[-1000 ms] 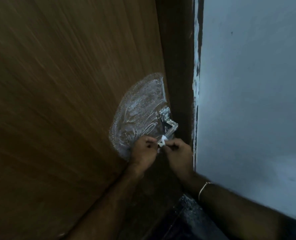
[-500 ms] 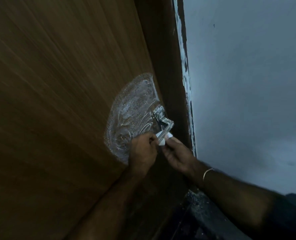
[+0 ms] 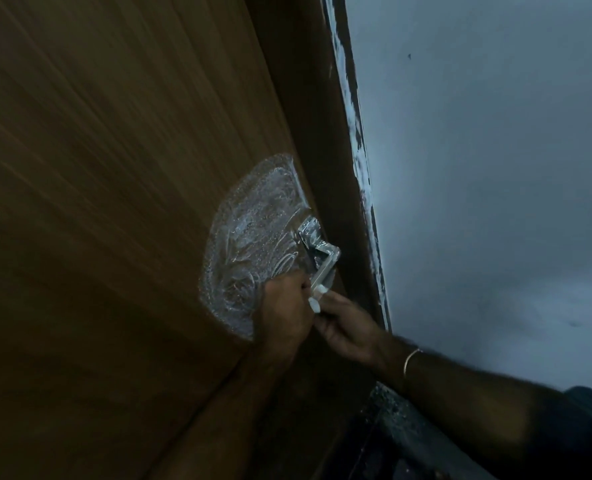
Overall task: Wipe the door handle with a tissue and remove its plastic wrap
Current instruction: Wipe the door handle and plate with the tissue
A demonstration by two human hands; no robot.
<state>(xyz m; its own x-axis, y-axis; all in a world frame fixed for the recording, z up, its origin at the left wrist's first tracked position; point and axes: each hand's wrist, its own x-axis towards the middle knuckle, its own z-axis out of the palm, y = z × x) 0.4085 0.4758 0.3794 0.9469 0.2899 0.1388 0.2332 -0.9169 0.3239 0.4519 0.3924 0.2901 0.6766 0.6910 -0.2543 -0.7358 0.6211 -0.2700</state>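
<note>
Hands meet at the lever's free end: left hand [image 3: 282, 306] curled over it, right hand [image 3: 346, 329] pinching a white tissue [image 3: 317, 299] at the tip. Door handle [image 3: 324, 261] runs up-right from both hands to its plate. Plastic wrap [image 3: 249, 244] still on the door [image 3: 114, 202], left of the handle

Both arms are bare, with no gloves on the hands. The left hand [image 3: 282, 315] has nothing on its wrist. The right hand [image 3: 348, 332] has a thin, shiny bangle [image 3: 410, 362] round the wrist just behind it (gold-looking in this dim light). Further back from the bangle, near the elbow, a dark sleeve [image 3: 590, 410] starts, maybe dark blue.
</note>
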